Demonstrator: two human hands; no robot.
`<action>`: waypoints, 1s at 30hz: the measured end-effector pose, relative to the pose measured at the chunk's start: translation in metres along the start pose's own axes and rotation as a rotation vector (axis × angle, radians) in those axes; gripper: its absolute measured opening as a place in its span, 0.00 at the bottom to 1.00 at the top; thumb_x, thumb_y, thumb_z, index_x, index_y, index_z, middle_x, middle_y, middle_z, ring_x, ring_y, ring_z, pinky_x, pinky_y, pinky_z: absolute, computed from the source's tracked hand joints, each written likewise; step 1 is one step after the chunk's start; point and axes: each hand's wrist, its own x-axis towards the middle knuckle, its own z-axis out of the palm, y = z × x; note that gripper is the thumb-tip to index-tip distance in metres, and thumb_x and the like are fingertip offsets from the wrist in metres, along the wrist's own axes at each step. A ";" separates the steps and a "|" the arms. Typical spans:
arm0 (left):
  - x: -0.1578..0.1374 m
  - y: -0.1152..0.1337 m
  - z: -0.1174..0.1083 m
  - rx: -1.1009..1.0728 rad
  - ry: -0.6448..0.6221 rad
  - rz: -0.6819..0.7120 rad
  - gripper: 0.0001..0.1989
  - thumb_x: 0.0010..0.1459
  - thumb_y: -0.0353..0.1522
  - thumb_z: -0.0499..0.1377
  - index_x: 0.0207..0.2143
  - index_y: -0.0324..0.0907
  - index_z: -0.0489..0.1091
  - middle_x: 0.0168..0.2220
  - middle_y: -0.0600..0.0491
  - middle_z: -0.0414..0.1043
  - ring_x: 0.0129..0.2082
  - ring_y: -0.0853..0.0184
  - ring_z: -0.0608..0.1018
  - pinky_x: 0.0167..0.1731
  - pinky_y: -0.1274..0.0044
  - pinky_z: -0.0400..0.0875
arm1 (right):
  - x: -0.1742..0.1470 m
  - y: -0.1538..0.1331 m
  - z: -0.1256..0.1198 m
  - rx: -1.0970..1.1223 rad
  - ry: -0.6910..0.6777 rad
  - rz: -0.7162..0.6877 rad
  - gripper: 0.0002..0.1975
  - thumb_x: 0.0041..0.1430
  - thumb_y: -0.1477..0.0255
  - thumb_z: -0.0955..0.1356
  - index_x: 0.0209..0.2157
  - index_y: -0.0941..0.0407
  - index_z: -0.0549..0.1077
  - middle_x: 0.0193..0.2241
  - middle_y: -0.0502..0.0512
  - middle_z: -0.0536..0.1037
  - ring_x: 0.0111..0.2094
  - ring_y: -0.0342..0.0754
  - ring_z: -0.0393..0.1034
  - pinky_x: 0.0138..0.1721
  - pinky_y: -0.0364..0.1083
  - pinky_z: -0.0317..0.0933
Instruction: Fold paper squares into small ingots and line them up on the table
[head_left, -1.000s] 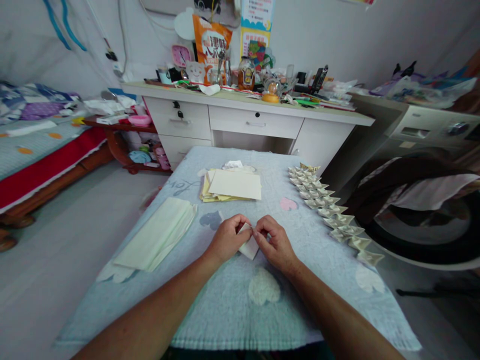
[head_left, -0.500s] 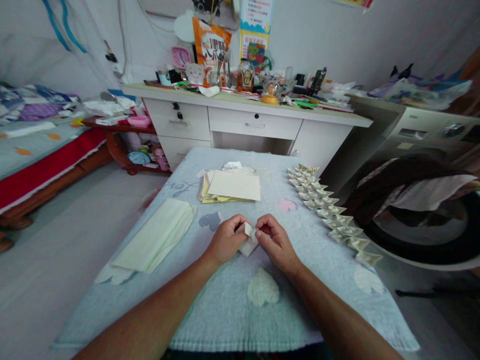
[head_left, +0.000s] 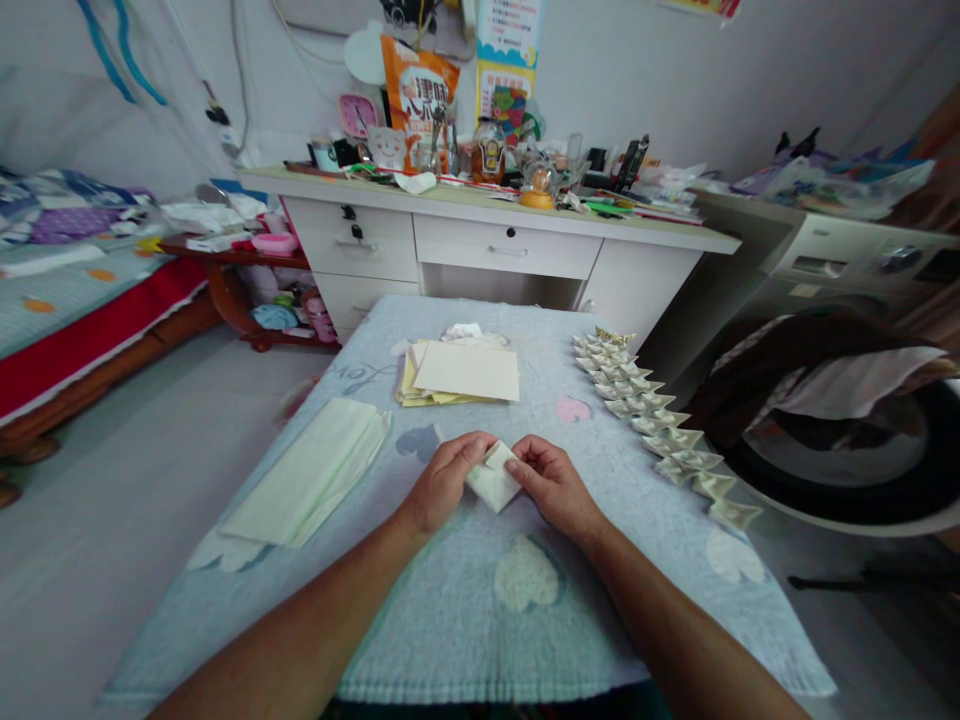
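Note:
A small folded piece of pale paper [head_left: 495, 484] is held between both hands over the middle of the cloth-covered table [head_left: 465, 600]. My left hand [head_left: 448, 482] grips its left edge, thumb on top. On the right side, my right hand [head_left: 553, 484] pinches it with thumb and fingers, the thumb lying over its face. The paper looks like a diamond with a flap near its top corner. Fingers under the paper are hidden.
A stack of cream and yellow paper sheets [head_left: 466, 372] lies beyond the hands. Long folded pale green sheets [head_left: 307, 475] rest on the left. A row of folded paper boats [head_left: 649, 405] runs along the right edge. A cluttered desk [head_left: 510, 232] stands behind the table.
The flap that stood up between my hands now lies flatter, and the paper shows a broader diamond face. Both hands stay in about the same place.

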 end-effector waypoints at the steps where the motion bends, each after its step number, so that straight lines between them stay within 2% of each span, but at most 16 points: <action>1: 0.000 0.001 -0.001 -0.002 -0.008 0.007 0.18 0.61 0.42 0.50 0.34 0.38 0.71 0.29 0.53 0.70 0.29 0.69 0.69 0.31 0.79 0.62 | 0.000 0.000 0.000 0.003 0.007 0.002 0.16 0.55 0.58 0.69 0.28 0.56 0.66 0.21 0.45 0.64 0.23 0.40 0.56 0.25 0.41 0.51; 5: 0.001 -0.004 -0.001 0.048 -0.009 -0.018 0.12 0.55 0.39 0.59 0.34 0.38 0.71 0.27 0.55 0.70 0.27 0.69 0.70 0.30 0.79 0.63 | 0.000 0.000 0.001 0.003 0.002 -0.013 0.16 0.55 0.58 0.69 0.28 0.56 0.65 0.21 0.45 0.64 0.22 0.40 0.56 0.25 0.41 0.51; 9: 0.002 -0.008 -0.001 0.166 0.057 0.005 0.09 0.55 0.37 0.59 0.31 0.39 0.71 0.24 0.56 0.68 0.25 0.71 0.68 0.27 0.80 0.62 | -0.001 -0.003 0.003 -0.106 0.073 -0.144 0.13 0.55 0.61 0.69 0.34 0.55 0.65 0.28 0.48 0.66 0.28 0.43 0.59 0.30 0.42 0.56; 12: 0.001 -0.007 0.001 0.270 0.074 0.044 0.08 0.54 0.36 0.59 0.29 0.39 0.72 0.24 0.57 0.69 0.25 0.70 0.69 0.27 0.80 0.62 | -0.002 -0.005 0.002 -0.214 0.116 -0.206 0.11 0.56 0.64 0.69 0.35 0.54 0.66 0.30 0.49 0.66 0.30 0.43 0.59 0.33 0.43 0.57; 20: 0.000 -0.009 0.004 0.393 0.090 0.099 0.08 0.54 0.36 0.60 0.28 0.40 0.72 0.26 0.55 0.71 0.28 0.69 0.72 0.30 0.79 0.64 | -0.001 -0.008 -0.002 -0.242 0.095 -0.163 0.09 0.57 0.65 0.69 0.29 0.56 0.68 0.25 0.48 0.66 0.28 0.43 0.59 0.31 0.42 0.55; 26: 0.000 -0.005 0.001 0.327 0.065 0.093 0.09 0.55 0.36 0.60 0.35 0.40 0.75 0.31 0.53 0.75 0.33 0.67 0.75 0.34 0.79 0.67 | -0.002 -0.006 -0.004 -0.192 0.076 -0.139 0.09 0.58 0.65 0.68 0.29 0.55 0.68 0.25 0.48 0.65 0.27 0.42 0.58 0.29 0.42 0.53; 30: 0.001 -0.004 -0.002 0.331 0.035 0.079 0.11 0.56 0.37 0.59 0.32 0.39 0.76 0.29 0.53 0.74 0.30 0.68 0.74 0.31 0.79 0.65 | -0.002 -0.004 -0.004 -0.145 0.056 -0.128 0.09 0.59 0.65 0.68 0.30 0.56 0.68 0.24 0.47 0.64 0.27 0.42 0.58 0.28 0.41 0.53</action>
